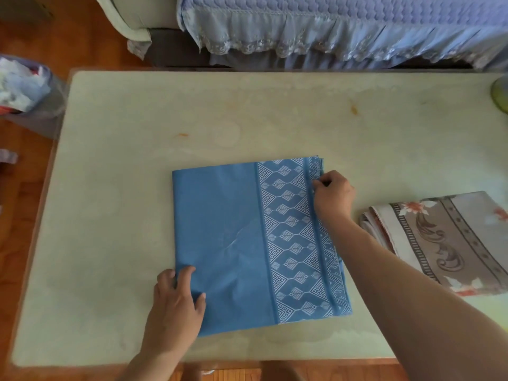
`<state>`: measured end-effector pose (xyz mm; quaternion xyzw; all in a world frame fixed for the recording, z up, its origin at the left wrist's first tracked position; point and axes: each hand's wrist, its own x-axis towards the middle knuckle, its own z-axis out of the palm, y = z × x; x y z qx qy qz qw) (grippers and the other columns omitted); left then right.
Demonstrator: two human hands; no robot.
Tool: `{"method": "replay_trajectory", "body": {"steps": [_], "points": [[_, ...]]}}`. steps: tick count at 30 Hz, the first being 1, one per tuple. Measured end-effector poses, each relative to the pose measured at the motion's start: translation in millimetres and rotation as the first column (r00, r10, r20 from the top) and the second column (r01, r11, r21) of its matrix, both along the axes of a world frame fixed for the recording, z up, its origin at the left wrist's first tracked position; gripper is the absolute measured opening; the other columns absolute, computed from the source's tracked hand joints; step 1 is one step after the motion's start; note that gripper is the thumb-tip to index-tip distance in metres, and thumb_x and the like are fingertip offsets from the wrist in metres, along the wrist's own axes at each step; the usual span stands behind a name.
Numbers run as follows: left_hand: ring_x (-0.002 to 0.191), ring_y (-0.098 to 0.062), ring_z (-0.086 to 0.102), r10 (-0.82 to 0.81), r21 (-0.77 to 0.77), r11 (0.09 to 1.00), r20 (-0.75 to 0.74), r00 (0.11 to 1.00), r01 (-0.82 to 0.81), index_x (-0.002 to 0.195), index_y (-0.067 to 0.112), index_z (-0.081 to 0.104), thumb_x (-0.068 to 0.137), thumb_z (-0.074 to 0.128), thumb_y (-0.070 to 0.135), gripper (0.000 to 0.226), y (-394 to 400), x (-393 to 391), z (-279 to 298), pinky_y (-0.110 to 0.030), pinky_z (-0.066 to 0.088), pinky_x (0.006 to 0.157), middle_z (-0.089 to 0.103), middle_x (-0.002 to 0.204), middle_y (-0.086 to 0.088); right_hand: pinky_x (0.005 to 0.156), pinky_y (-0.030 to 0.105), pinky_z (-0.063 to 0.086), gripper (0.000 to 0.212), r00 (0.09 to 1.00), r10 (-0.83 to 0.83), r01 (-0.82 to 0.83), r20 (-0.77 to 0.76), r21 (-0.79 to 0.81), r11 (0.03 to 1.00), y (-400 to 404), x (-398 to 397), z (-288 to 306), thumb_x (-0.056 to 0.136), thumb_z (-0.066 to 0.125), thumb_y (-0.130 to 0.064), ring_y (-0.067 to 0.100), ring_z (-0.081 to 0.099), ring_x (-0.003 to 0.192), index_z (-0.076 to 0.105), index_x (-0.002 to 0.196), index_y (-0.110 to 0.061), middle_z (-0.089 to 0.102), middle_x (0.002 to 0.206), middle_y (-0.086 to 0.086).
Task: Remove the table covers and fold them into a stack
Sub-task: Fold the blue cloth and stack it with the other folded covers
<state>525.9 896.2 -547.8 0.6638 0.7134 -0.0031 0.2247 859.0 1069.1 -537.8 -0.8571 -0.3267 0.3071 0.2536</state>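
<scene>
A blue table cover [233, 243] with a white geometric border lies folded into a rectangle in the middle of the pale table [137, 119]. My left hand [176, 301] grips its near left edge, fingers on top and thumb curled against the cloth. My right hand [332, 195] pinches the far right edge near the corner, fingers curled on the patterned border. A second folded cover [445, 237], grey-brown with flowers and scrolls, lies on the table to the right of the blue one, apart from it.
A sofa with a blue quilted, lace-trimmed cover [330, 28] stands behind the table. A bin lined with a bag [24, 89] sits on the wooden floor at the left. A green object [501, 92] shows at the table's far right edge.
</scene>
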Motion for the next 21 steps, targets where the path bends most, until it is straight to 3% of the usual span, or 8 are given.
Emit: {"method": "replay_trajectory", "body": {"steps": [4, 6, 8, 11, 14, 17, 21], "points": [[0.102, -0.038, 0.060, 0.015, 0.005, 1.000, 0.025, 1.000, -0.015, 0.127, 0.019, 0.054, 0.067, 0.090, 0.017, 0.069, 0.0, 0.6, 1.6, -0.045, 0.060, 0.076, 0.045, 0.118, -0.012, 0.087, 0.036, 0.050, 0.031, 0.993, -0.081, 0.078, -0.088, -0.040, 0.996, 13.2, -0.8, 6.9, 0.089, 0.069, -0.026, 0.023, 0.060, 0.096, 0.055, 0.115, -0.017, 0.059, 0.105, -0.001], [0.101, -0.038, 0.060, 0.012, 0.005, 1.000, 0.015, 1.000, -0.012, 0.127, 0.019, 0.054, 0.067, 0.090, 0.017, 0.070, -0.3, 0.3, 0.9, -0.046, 0.060, 0.075, 0.044, 0.118, -0.011, 0.092, 0.036, 0.048, 0.040, 0.996, -0.072, 0.066, -0.051, -0.098, 0.993, 19.6, -1.2, 9.2, 0.089, 0.070, -0.031, 0.023, 0.057, 0.096, 0.053, 0.122, -0.015, 0.048, 0.120, 0.003], [0.102, -0.039, 0.059, 0.038, -0.018, 0.999, 0.007, 0.999, -0.038, 0.128, 0.019, 0.056, 0.069, 0.089, 0.017, 0.068, 0.1, 0.4, 0.4, -0.047, 0.060, 0.076, 0.043, 0.119, -0.010, 0.099, 0.037, 0.045, 0.041, 0.997, -0.017, 0.025, 0.080, -0.105, 0.994, 21.4, -2.1, 9.4, 0.091, 0.067, -0.028, 0.028, 0.055, 0.105, 0.053, 0.126, -0.013, 0.041, 0.130, 0.007], [0.105, -0.039, 0.057, 0.067, -0.062, 0.996, 0.001, 0.998, -0.067, 0.131, 0.020, 0.056, 0.072, 0.087, 0.020, 0.067, 1.6, 2.6, 1.3, -0.048, 0.058, 0.078, 0.043, 0.121, -0.009, 0.103, 0.040, 0.038, 0.037, 0.919, 0.205, -0.157, 0.337, -0.166, 0.974, 16.9, -4.9, 9.5, 0.096, 0.060, -0.030, 0.032, 0.044, 0.117, 0.058, 0.126, -0.007, 0.046, 0.129, 0.013], [0.105, -0.036, 0.055, 0.068, -0.096, 0.993, -0.005, 0.998, -0.069, 0.131, 0.022, 0.053, 0.074, 0.086, 0.023, 0.066, 6.5, 4.0, 4.5, -0.046, 0.058, 0.078, 0.041, 0.119, -0.007, 0.100, 0.041, 0.039, 0.037, 0.904, 0.291, -0.232, 0.314, -0.211, 0.949, 15.6, -9.0, 11.0, 0.098, 0.056, -0.025, 0.032, 0.044, 0.115, 0.056, 0.127, -0.002, 0.047, 0.127, 0.015], [0.112, -0.030, 0.051, 0.075, -0.164, 0.984, -0.002, 0.997, -0.074, 0.132, 0.028, 0.047, 0.080, 0.080, 0.030, 0.062, 14.1, 3.3, 8.5, -0.043, 0.055, 0.082, 0.035, 0.118, -0.003, 0.095, 0.038, 0.040, 0.030, 0.862, 0.332, -0.263, 0.384, -0.221, 0.939, 16.7, -14.3, 12.5, 0.094, 0.056, -0.013, 0.032, 0.044, 0.111, 0.055, 0.122, -0.001, 0.047, 0.125, 0.016], [0.112, -0.026, 0.049, 0.092, -0.224, 0.970, -0.001, 0.996, -0.090, 0.131, 0.031, 0.042, 0.083, 0.076, 0.032, 0.059, 21.8, 4.1, 13.5, -0.039, 0.054, 0.085, 0.028, 0.113, 0.001, 0.100, 0.039, 0.040, 0.033, 0.860, 0.368, -0.251, 0.354, -0.335, 0.908, 22.6, -21.5, 18.7, 0.096, 0.050, -0.010, 0.034, 0.045, 0.116, 0.051, 0.127, 0.001, 0.047, 0.128, 0.019]]}}
